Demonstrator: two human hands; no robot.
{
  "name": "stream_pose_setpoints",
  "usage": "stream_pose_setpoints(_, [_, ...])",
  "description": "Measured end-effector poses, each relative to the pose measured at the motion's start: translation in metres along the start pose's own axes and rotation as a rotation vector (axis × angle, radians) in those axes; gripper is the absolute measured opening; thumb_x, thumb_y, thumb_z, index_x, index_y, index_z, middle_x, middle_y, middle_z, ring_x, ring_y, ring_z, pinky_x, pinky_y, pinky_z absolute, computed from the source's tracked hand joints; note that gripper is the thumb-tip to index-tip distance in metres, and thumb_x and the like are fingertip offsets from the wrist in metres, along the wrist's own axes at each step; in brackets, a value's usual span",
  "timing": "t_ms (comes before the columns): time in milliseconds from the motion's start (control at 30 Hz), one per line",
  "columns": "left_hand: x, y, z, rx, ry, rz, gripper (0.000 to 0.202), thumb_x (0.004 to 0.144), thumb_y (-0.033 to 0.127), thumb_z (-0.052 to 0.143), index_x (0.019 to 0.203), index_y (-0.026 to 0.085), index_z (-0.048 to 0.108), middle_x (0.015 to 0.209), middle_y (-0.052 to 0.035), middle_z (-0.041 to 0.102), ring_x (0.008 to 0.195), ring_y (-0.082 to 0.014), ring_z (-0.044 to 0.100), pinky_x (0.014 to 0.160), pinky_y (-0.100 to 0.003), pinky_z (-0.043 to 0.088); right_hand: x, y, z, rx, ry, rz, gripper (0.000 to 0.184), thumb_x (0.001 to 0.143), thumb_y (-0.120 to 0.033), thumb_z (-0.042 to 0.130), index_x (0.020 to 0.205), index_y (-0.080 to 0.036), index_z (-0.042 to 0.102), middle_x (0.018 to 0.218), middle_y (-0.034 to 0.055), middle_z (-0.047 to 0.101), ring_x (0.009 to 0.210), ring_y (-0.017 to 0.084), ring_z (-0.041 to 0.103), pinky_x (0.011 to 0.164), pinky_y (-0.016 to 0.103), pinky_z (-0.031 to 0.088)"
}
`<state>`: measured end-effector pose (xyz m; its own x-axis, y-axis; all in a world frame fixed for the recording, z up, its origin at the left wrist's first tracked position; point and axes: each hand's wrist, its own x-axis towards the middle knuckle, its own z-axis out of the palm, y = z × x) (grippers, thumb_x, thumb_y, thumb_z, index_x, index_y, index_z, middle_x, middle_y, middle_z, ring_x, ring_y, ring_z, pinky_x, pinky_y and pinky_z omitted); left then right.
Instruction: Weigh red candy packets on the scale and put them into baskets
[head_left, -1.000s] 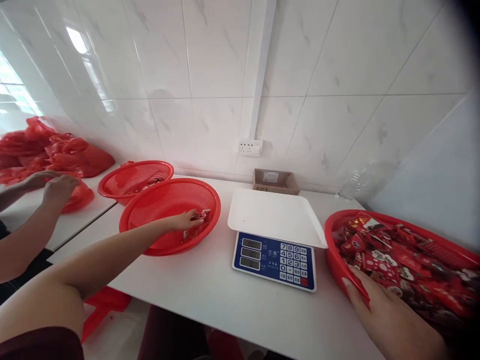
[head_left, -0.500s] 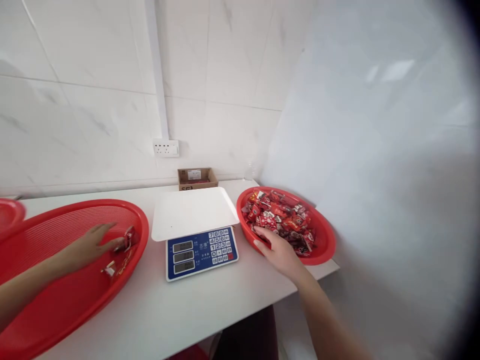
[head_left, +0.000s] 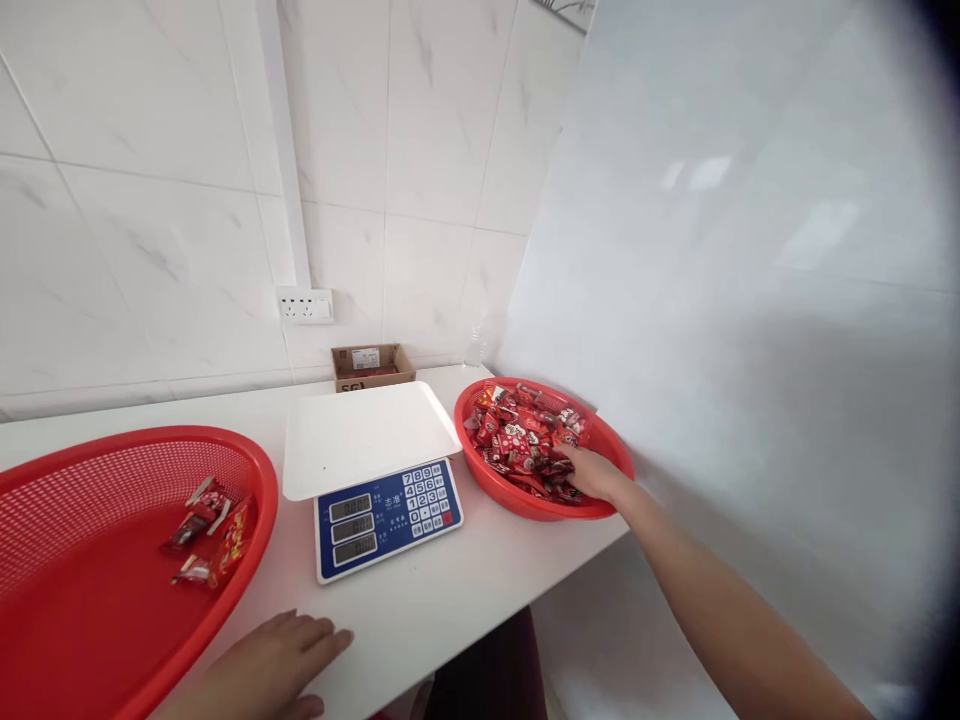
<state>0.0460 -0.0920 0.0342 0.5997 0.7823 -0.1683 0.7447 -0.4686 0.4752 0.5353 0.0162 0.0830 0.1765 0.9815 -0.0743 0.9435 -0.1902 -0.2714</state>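
Note:
My right hand [head_left: 592, 472] reaches into the right red basket [head_left: 489, 482], among many small wrapped candies [head_left: 517, 435] in red packets. Its fingertips are buried there, so their grip is hidden. My left hand [head_left: 274, 660] is above the white table near its front edge, fingers stretched out and nothing in them. It is just right of the large left red basket [head_left: 259, 470]. Inside that basket lie several wrapped candies [head_left: 199, 515], near its right side. Between the baskets stands a weighing scale [head_left: 390, 520] with a blue keypad panel and a bare white pan.
A small open cardboard box [head_left: 373, 368] stands behind the scale against the tiled wall. A clear plastic bottle [head_left: 475, 345] is in the back corner. A wall socket [head_left: 305, 305] sits above the table [head_left: 405, 610], and a pale panel [head_left: 675, 330] rises on the right.
My left hand has left the left basket and moved right, toward the table front; candies lie in that basket. My right hand has moved from the right basket's near rim deeper among its candies.

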Motion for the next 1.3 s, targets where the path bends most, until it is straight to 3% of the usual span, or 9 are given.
stream_pose_setpoints(167, [0.016,-0.031,-0.033,-0.019,0.108,-0.058,0.043,0.08,0.045,0.053,0.121,0.038,0.061,0.122,0.0007,0.064,0.111,-0.0278,0.06,0.096,-0.038,0.046,-0.001,-0.012,-0.02,0.257,-0.017,-0.035,0.037,0.075,-0.011,0.048,0.108,-0.015,0.061,0.107,0.0084,0.065,0.093,0.017,0.062,0.083,0.028,0.048])
stream_pose_setpoints(333, [0.034,-0.025,-0.057,-0.133,0.217,-0.092,0.029,0.085,0.043,0.044,0.096,0.031,0.069,0.096,0.0001,0.072,0.088,-0.0236,0.067,0.077,-0.03,0.052,-0.006,-0.022,-0.033,0.483,0.06,-0.013,0.044,0.074,-0.018,0.055,0.118,-0.017,0.055,0.123,0.009,0.057,0.105,0.02,0.057,0.088,0.031,0.047])
stream_pose_setpoints(433, [0.036,-0.008,-0.047,-0.227,0.393,-0.077,0.029,0.087,0.045,0.044,0.083,0.028,0.067,0.08,0.0009,0.071,0.071,-0.0193,0.065,0.06,-0.024,0.051,-0.006,-0.031,-0.03,0.6,0.13,0.007,0.05,0.069,-0.017,0.06,0.119,-0.018,0.053,0.133,0.0084,0.049,0.117,0.023,0.049,0.098,0.034,0.042])
stream_pose_setpoints(533, [0.041,0.01,-0.023,-0.31,0.528,0.005,0.027,0.088,0.043,0.045,0.083,0.026,0.066,0.078,-0.0001,0.069,0.067,-0.017,0.062,0.059,-0.024,0.05,-0.001,-0.053,-0.024,0.756,0.159,0.011,0.049,0.076,-0.022,0.055,0.123,-0.018,0.045,0.134,0.0114,0.046,0.111,0.022,0.055,0.09,0.033,0.05])
stream_pose_setpoints(733, [0.056,0.017,0.018,-0.368,0.565,0.19,0.026,0.091,0.036,0.043,0.082,0.023,0.064,0.074,-0.0021,0.068,0.063,-0.0151,0.062,0.058,-0.022,0.051,0.004,-0.147,-0.008,0.965,0.017,-0.155,0.038,0.08,-0.025,0.055,0.118,-0.019,0.048,0.117,0.009,0.058,0.097,0.017,0.062,0.083,0.031,0.054])
stream_pose_setpoints(900, [0.053,0.004,0.023,-0.343,0.579,0.28,0.021,0.091,0.03,0.047,0.082,0.021,0.063,0.073,-0.001,0.067,0.063,-0.012,0.062,0.057,-0.017,0.049,0.022,-0.208,0.009,0.905,-0.039,-0.293,0.049,0.085,-0.031,0.052,0.132,-0.026,0.04,0.125,0.007,0.056,0.107,0.015,0.057,0.092,0.033,0.048])
stream_pose_setpoints(1000, [0.049,0.001,0.017,-0.345,0.639,0.266,0.021,0.092,0.03,0.047,0.081,0.02,0.062,0.07,-0.0006,0.065,0.06,-0.0117,0.061,0.055,-0.017,0.048,0.04,-0.204,0.013,0.791,0.053,-0.262,0.055,0.087,-0.03,0.047,0.139,-0.023,0.03,0.14,0.0107,0.042,0.122,0.015,0.046,0.1,0.033,0.041])
stream_pose_setpoints(1133, [0.048,0.0,0.014,-0.346,0.667,0.27,0.02,0.091,0.029,0.048,0.082,0.02,0.063,0.07,-0.0005,0.065,0.059,-0.0113,0.06,0.054,-0.017,0.048,0.046,-0.157,0.008,0.627,0.09,-0.147,0.052,0.087,-0.029,0.045,0.136,-0.019,0.033,0.142,0.0125,0.038,0.129,0.02,0.037,0.102,0.036,0.037])
stream_pose_setpoints(1300, [0.049,0.002,0.017,-0.362,0.608,0.3,0.016,0.091,0.026,0.049,0.084,0.021,0.062,0.072,0.0,0.066,0.06,-0.0107,0.06,0.056,-0.016,0.048,0.023,-0.098,0.001,0.362,-0.243,-0.166,0.037,0.072,-0.033,0.064,0.106,-0.021,0.063,0.11,0.0067,0.065,0.098,0.022,0.06,0.089,0.036,0.046])
